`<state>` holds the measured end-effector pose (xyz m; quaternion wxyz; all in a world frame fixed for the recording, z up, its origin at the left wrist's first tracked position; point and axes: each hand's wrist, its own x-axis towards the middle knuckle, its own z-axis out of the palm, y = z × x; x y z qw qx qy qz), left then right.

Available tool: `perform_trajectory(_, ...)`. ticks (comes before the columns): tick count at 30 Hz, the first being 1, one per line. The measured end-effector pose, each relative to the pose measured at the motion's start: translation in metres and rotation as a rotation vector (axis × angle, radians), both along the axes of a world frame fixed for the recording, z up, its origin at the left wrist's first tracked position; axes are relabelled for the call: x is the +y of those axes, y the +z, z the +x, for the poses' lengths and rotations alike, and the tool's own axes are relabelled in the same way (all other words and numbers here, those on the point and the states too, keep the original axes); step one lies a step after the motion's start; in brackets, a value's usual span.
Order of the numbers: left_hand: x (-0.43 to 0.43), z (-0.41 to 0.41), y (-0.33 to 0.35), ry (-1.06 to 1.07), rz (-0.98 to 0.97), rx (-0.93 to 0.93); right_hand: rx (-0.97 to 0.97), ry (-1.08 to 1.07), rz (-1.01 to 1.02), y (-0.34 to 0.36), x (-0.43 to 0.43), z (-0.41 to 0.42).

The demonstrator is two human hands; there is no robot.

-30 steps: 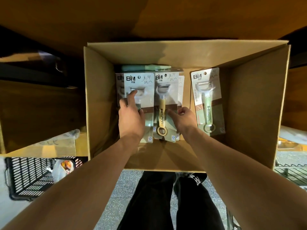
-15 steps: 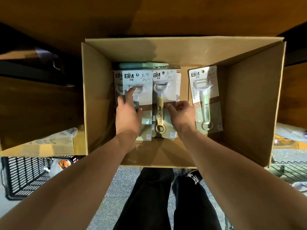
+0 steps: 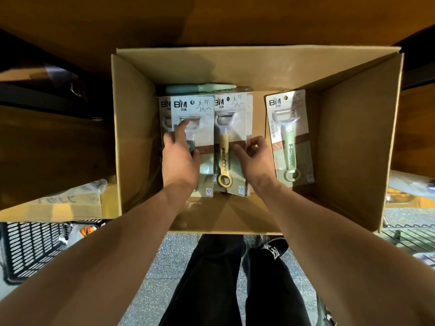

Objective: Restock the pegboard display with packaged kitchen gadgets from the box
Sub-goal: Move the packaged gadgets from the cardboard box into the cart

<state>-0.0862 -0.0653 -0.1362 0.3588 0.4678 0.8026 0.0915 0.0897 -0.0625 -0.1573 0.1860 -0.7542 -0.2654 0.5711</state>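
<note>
**A:** Where are we?

**B:** Speckled grey floor [image 3: 174, 255], brown wood shelving behind, a black basket [image 3: 30, 248] low on the left. From the head camera, an open cardboard box [image 3: 131, 137] sits in front of the person's knees. No pegboard is in sight.

**A:** And the stock?

**B:** Carded peelers lie flat on the box bottom: a left pack [image 3: 200, 107] on top of others, a tan-handled pack [image 3: 231, 128] just beside it, and a green-handled pack [image 3: 290, 137] apart at the right.

**A:** The hands?

**B:** The left hand [image 3: 180, 161] rests on the left pack with its forefinger straight on the blister. I can't tell whether the other fingers hook the edge. The right hand [image 3: 255, 158] pinches the tan-handled pack's right edge, thumb on its face.

**A:** Any advice?

**B:** I'd peel off one card at a time, lift by the card rather than the blister, and keep the hang-hole end free for the hook.
</note>
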Motion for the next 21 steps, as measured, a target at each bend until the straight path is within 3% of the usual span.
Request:
perform_trajectory(7,0.002,0.012,0.035,-0.008,-0.023,-0.036,-0.211,-0.012,0.163,0.035,-0.012,-0.002)
perform_trajectory(14,0.000,0.056,0.096,-0.098,0.043,-0.081,-0.225,-0.085,0.256,0.108,-0.023,0.024)
perform_trajectory(21,-0.027,0.127,0.181,-0.263,0.246,-0.154,-0.195,-0.309,0.432,0.189,-0.063,0.087)
